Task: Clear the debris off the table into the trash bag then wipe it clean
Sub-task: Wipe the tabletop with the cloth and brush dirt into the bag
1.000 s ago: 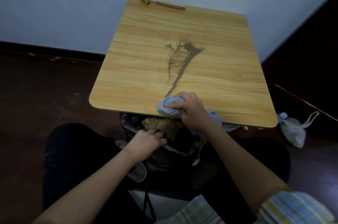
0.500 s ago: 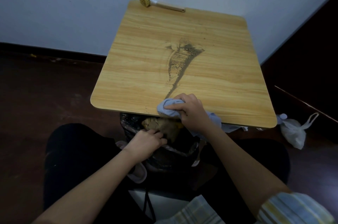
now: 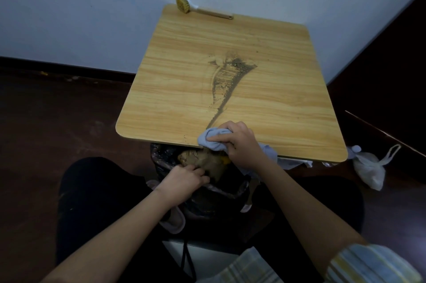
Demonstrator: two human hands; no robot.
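Note:
A wooden table (image 3: 175,88) carries a dark wedge-shaped smear of dirt (image 3: 227,82) that narrows toward its near edge. My right hand (image 3: 239,142) grips a bunched light blue cloth (image 3: 211,138) at that near edge, right where the smear ends. Below the edge hangs a black trash bag (image 3: 166,158) with brownish crumpled debris (image 3: 202,160) inside. My left hand (image 3: 184,181) holds the bag's rim open, fingers curled over it.
A scrub brush (image 3: 196,9) with a wooden handle lies at the table's far edge against the wall. A white plastic bag (image 3: 371,169) sits on the dark floor to the right. My legs flank the trash bag.
The view has shifted slightly. My right hand with the cloth has stayed at the near edge, and my left hand has kept its hold on the bag.

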